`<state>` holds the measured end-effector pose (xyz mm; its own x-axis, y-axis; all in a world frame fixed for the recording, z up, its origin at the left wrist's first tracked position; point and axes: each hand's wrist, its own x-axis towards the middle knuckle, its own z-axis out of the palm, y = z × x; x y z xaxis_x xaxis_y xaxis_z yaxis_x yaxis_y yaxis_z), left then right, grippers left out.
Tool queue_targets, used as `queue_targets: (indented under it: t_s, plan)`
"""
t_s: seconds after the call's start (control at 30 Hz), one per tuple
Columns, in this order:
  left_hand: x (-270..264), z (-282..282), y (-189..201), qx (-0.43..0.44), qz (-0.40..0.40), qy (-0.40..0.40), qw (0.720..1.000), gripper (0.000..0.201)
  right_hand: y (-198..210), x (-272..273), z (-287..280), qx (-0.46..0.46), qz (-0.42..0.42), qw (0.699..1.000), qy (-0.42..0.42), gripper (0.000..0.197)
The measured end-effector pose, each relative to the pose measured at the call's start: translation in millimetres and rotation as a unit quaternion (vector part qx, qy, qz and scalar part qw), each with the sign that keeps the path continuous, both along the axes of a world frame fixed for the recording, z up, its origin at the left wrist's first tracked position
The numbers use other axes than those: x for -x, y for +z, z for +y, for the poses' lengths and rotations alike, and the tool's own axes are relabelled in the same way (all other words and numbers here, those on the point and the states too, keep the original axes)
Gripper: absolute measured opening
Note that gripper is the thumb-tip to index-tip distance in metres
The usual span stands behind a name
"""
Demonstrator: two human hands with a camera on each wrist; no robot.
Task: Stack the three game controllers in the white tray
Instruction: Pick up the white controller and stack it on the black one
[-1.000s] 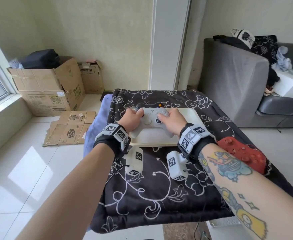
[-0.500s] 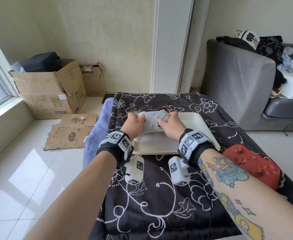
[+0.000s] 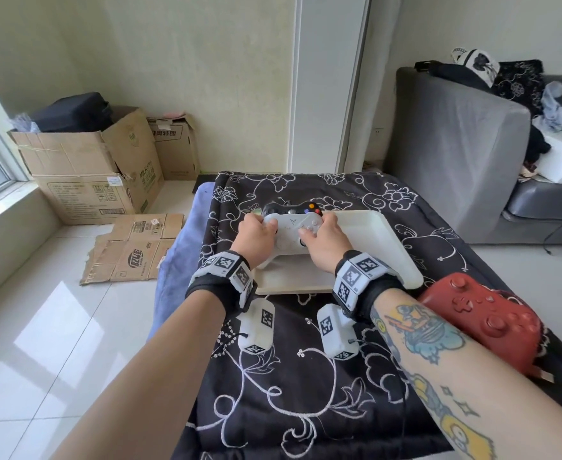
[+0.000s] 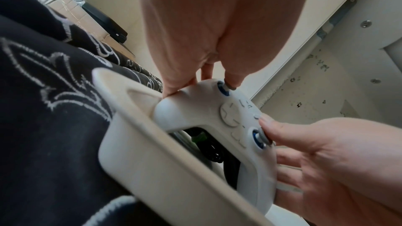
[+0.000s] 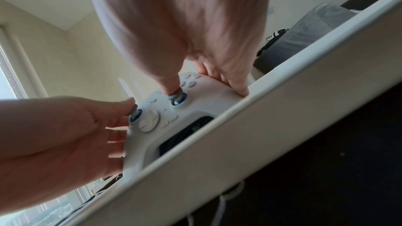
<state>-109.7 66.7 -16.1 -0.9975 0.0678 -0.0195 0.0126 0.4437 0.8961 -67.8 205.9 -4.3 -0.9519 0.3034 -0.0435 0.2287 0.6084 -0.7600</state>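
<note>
A white controller (image 3: 291,234) sits over a black controller (image 3: 289,207) inside the white tray (image 3: 386,247) on the patterned cloth. My left hand (image 3: 256,232) grips its left handle and my right hand (image 3: 322,239) grips its right handle, thumbs on top. In the left wrist view the white controller (image 4: 217,118) lies just above the tray rim (image 4: 156,169), with the black controller's cable (image 4: 208,147) underneath. The right wrist view shows my thumb (image 5: 172,83) on a stick of the white controller (image 5: 165,119). A red controller (image 3: 485,317) lies on the cloth right of my right forearm.
The table is draped in a black floral cloth (image 3: 273,393). Cardboard boxes (image 3: 87,167) stand on the floor at the left, flattened cardboard (image 3: 130,250) beside them. A grey sofa (image 3: 465,161) is at the right, a white pillar (image 3: 326,81) behind the table.
Both hands have carried the white controller farther from me, over the black controller in the tray. The red controller has not moved.
</note>
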Motion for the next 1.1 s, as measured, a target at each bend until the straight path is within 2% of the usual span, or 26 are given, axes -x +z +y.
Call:
queue_targets:
  t_s: [0.07,0.2,0.7,0.93,1.1]
  plan:
    - [1,-1,0,0.011,0.005,-0.003,1.000,0.072,1,0,-2,0.002,0.004,1.000,-0.007,0.053]
    - [-2,-2,3,0.028,0.012,0.000,1.000,0.055,1,-2,-5,0.002,0.005,1.000,-0.014,0.055]
    - [-8,-6,9,0.049,0.004,-0.018,0.999,0.037,6,-12,-6,-0.027,-0.013,1.000,0.002,0.057]
    - [-14,-7,10,0.041,-0.021,-0.019,0.999,0.042,5,-19,-8,-0.036,-0.050,0.998,0.012,0.072]
    - [-25,-7,13,0.032,-0.022,0.010,0.999,0.051,8,-31,-8,-0.038,-0.059,0.998,0.003,0.073]
